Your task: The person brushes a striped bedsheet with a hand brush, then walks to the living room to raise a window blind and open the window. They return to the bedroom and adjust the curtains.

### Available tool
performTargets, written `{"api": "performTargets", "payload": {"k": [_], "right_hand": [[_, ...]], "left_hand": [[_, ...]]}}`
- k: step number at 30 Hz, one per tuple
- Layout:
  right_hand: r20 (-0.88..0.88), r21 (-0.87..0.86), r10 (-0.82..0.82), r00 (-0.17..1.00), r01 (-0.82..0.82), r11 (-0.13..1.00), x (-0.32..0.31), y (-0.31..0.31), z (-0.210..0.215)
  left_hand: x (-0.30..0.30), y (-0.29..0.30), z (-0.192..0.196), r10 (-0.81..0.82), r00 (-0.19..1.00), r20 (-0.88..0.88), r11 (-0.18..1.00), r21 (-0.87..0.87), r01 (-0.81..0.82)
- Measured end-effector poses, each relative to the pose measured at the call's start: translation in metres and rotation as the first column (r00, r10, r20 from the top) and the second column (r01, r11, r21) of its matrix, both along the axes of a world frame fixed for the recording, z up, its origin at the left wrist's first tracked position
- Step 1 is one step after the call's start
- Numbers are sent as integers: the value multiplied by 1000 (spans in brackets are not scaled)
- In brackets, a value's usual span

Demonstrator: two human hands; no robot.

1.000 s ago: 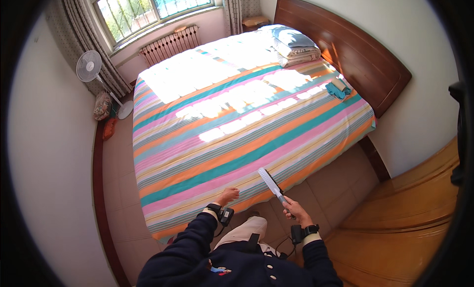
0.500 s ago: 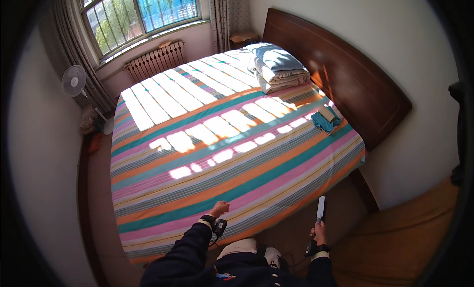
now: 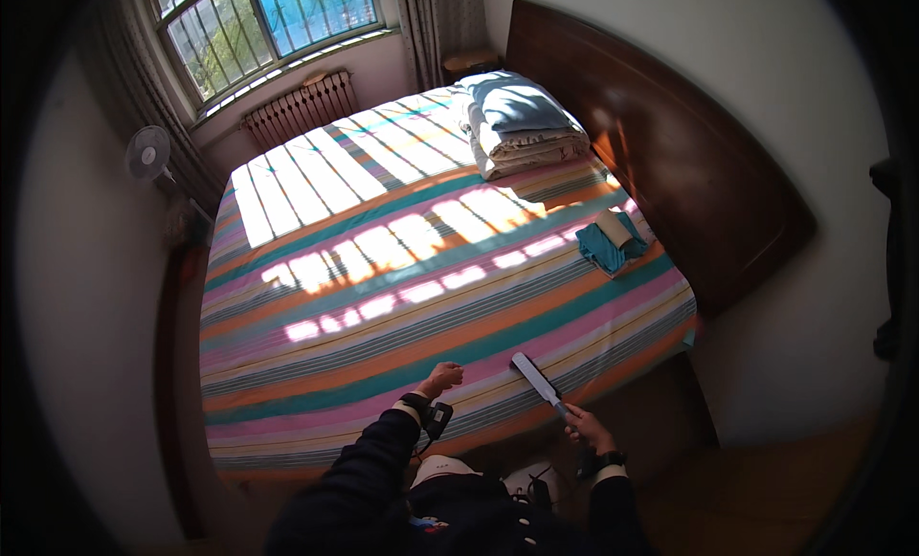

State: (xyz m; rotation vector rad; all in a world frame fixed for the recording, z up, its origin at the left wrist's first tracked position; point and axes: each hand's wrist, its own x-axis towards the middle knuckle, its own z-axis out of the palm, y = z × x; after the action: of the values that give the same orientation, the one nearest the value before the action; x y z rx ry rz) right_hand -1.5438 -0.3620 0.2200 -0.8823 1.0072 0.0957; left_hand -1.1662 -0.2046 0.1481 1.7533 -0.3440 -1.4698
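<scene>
Closest to me I see two dark sleeves [image 3: 349, 470], and on the left wrist is strapped a small black device [image 3: 437, 422]. My right hand [image 3: 588, 430] is grasping a brush [image 3: 538, 380] by its grey handle, with the fingers wrapped around it. This brush has a long pale back and dark bristles; its head points away and to the left, over the near part of the striped bedspread [image 3: 383, 365]. From my distant seat I cannot tell if the bristles press on the fabric. My left hand [image 3: 443, 376] is to the left of the brush, apart from it. I see nothing in it; its fingers seem bent, but I cannot tell if they are fully clenched.

Farther, at the right, lies a teal cloth [image 3: 601, 254] with a beige piece [image 3: 614, 228] on it. Beyond, folded bedding [image 3: 531, 149] is near the wooden headboard [image 3: 661, 135]. Farthest are a white fan [image 3: 148, 154], a radiator [image 3: 302, 109] and a barred window [image 3: 230, 39].
</scene>
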Motion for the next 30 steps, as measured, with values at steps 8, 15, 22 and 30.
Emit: {"api": "performTargets", "payload": {"k": [8,15,22,30], "right_hand": [[-255,-406,-438,862,315,858,-144,-156,-28],[119,-142,-65,991,82,986,-66,-178,23],[-107,-247,-589,801,552,796,-158,-211,15],[53,-395,-446,893,429,812,-115,-305,67]], "left_hand": [[-80,-69,36,8,999,-36,998,61,-6],[-84,-126,44,33,996,-83,997,71,-27],[-67,-173,37,90,996,24,994,58,-92],[-92,-243,37,19,997,-79,997,75,-13]]}}
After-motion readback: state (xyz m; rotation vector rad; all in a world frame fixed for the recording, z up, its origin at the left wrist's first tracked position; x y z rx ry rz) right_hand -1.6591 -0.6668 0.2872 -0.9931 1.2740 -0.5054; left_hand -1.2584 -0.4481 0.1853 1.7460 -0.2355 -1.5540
